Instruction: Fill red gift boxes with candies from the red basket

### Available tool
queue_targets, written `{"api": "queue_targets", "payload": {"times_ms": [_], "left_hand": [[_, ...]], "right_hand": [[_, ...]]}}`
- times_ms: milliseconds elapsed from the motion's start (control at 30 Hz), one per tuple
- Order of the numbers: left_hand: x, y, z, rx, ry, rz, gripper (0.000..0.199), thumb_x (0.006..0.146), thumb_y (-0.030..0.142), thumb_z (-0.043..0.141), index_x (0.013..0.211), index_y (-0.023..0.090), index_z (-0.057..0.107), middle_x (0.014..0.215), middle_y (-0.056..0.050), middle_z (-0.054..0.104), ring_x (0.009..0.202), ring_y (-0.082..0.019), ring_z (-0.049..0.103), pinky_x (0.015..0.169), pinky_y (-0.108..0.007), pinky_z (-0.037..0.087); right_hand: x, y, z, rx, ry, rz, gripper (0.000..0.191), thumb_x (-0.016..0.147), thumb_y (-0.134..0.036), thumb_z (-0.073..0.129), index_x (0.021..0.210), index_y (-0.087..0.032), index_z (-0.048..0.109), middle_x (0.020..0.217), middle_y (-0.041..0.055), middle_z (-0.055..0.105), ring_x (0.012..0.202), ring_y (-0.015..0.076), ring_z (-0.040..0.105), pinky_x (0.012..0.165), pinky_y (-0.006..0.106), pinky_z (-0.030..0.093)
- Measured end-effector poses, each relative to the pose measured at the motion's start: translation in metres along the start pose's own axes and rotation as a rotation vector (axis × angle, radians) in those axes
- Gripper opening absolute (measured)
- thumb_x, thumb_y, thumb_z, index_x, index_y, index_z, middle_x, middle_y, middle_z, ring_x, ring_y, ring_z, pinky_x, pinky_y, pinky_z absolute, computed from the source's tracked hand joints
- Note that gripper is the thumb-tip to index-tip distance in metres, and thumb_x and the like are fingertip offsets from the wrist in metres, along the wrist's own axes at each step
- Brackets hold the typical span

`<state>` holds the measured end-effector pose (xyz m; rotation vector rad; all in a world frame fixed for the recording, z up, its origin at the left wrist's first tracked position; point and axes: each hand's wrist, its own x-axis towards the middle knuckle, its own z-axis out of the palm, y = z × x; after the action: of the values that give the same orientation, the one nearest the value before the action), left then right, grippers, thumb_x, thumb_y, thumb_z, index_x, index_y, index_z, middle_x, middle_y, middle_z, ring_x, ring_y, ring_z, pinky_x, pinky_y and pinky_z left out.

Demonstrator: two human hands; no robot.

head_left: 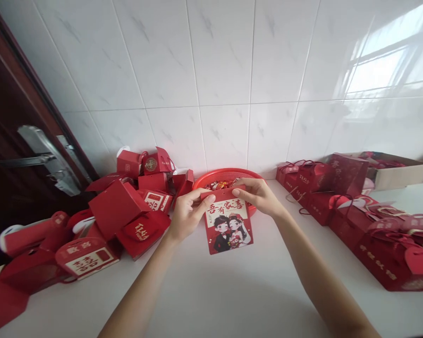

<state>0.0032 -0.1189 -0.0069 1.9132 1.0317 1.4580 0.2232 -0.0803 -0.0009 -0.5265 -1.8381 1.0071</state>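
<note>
A red and cream box (230,225) with a cartoon bride and groom on its front hangs upright between my two hands, above the white table (225,291). My left hand (189,212) pinches its top left corner, thumb in front. At the top right, my right hand (259,195) grips the same edge between thumb and fingers. Behind the box stands a round red basket (206,178), partly covered by it and my hands, with small wrapped items (220,185) inside.
Piled red boxes (118,209) lie on the left, near a dark door with a metal handle (52,159). Rows of red boxes with cords (370,234) line the right side. Behind them sits a cardboard box (400,174) against the tiled wall (225,70).
</note>
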Motion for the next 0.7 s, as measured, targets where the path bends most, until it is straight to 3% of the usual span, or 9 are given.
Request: {"api": "queue_targets", "payload": {"times_ms": [100, 167, 267, 300, 367, 433, 500, 567, 700], "left_hand": [[0.0, -0.004, 0.006, 0.042, 0.017, 0.012, 0.029, 0.087, 0.043, 0.065, 0.091, 0.015, 0.071, 0.078, -0.003, 0.072, 0.072, -0.018, 0.068, 0.064, -0.026, 0.055], [-0.001, -0.004, 0.013, 0.121, 0.115, 0.087, 0.028, 0.087, 0.041, 0.066, 0.1, 0.016, 0.07, 0.089, -0.004, 0.073, 0.084, -0.021, 0.069, 0.076, -0.031, 0.056], [-0.013, 0.007, 0.031, 0.261, 0.356, 0.38, 0.027, 0.084, 0.029, 0.07, 0.108, 0.019, 0.065, 0.107, -0.006, 0.069, 0.104, -0.023, 0.064, 0.095, -0.038, 0.051], [-0.02, 0.011, 0.04, 0.283, 0.372, 0.489, 0.024, 0.084, 0.024, 0.069, 0.107, 0.02, 0.064, 0.107, -0.007, 0.067, 0.104, -0.023, 0.063, 0.095, -0.038, 0.051], [-0.042, 0.018, 0.061, 0.264, 0.199, 0.645, 0.018, 0.083, 0.017, 0.064, 0.101, 0.021, 0.063, 0.098, -0.005, 0.067, 0.094, -0.02, 0.063, 0.087, -0.035, 0.051], [-0.07, 0.017, 0.086, 0.174, -0.094, 0.653, 0.01, 0.083, 0.018, 0.061, 0.093, 0.02, 0.063, 0.091, -0.005, 0.066, 0.084, -0.018, 0.062, 0.08, -0.033, 0.05], [-0.1, 0.004, 0.113, 0.061, -0.312, 0.563, 0.003, 0.081, 0.023, 0.06, 0.081, 0.02, 0.06, 0.08, -0.003, 0.063, 0.072, -0.015, 0.059, 0.077, -0.032, 0.047], [-0.127, -0.014, 0.136, -0.004, -0.419, 0.416, 0.02, 0.077, 0.027, 0.061, 0.063, 0.019, 0.049, 0.067, 0.001, 0.055, 0.061, -0.011, 0.053, 0.075, -0.03, 0.045], [-0.153, -0.04, 0.154, -0.133, -0.645, 0.219, 0.038, 0.072, 0.017, 0.057, 0.05, 0.019, 0.025, 0.044, 0.008, 0.026, 0.042, -0.006, 0.026, 0.05, -0.023, 0.03]], "right_hand": [[0.0, -0.002, -0.006, 0.014, -0.045, 0.012, 0.029, 0.086, -0.046, 0.068, 0.09, -0.017, 0.069, 0.084, 0.0035, 0.068, 0.073, 0.0157, 0.064, 0.062, 0.026, 0.051], [-0.001, -0.004, -0.012, -0.05, -0.025, 0.003, 0.028, 0.085, -0.045, 0.069, 0.086, -0.017, 0.07, 0.08, 0.0029, 0.068, 0.069, 0.0149, 0.062, 0.06, 0.026, 0.05], [-0.005, -0.009, -0.024, -0.135, 0.128, -0.048, 0.028, 0.083, -0.045, 0.071, 0.081, -0.017, 0.071, 0.075, 0.002, 0.068, 0.067, 0.0143, 0.061, 0.06, 0.026, 0.049], [-0.007, -0.012, -0.03, -0.141, 0.201, -0.066, 0.028, 0.082, -0.045, 0.072, 0.08, -0.017, 0.071, 0.074, 0.0017, 0.068, 0.067, 0.0145, 0.061, 0.06, 0.026, 0.049], [-0.013, -0.019, -0.044, -0.151, 0.364, -0.097, 0.027, 0.08, -0.044, 0.073, 0.079, -0.018, 0.071, 0.073, 0.0008, 0.069, 0.067, 0.0149, 0.062, 0.061, 0.026, 0.049], [-0.021, -0.028, -0.063, -0.195, 0.537, -0.127, 0.023, 0.079, -0.042, 0.074, 0.078, -0.019, 0.071, 0.072, -0.0001, 0.069, 0.067, 0.0152, 0.063, 0.061, 0.027, 0.05], [-0.03, -0.041, -0.088, -0.273, 0.705, -0.161, 0.019, 0.078, -0.038, 0.074, 0.078, -0.02, 0.071, 0.071, -0.0005, 0.069, 0.065, 0.0154, 0.064, 0.06, 0.027, 0.051], [-0.042, -0.056, -0.114, -0.382, 0.865, -0.187, 0.013, 0.078, -0.032, 0.073, 0.078, -0.019, 0.071, 0.068, -0.001, 0.067, 0.062, 0.0143, 0.062, 0.057, 0.027, 0.05], [-0.071, -0.087, -0.165, -0.568, 1.194, -0.179, 0.003, 0.076, -0.014, 0.07, 0.074, -0.016, 0.069, 0.062, -0.0007, 0.063, 0.055, 0.0116, 0.055, 0.054, 0.027, 0.045]]}}
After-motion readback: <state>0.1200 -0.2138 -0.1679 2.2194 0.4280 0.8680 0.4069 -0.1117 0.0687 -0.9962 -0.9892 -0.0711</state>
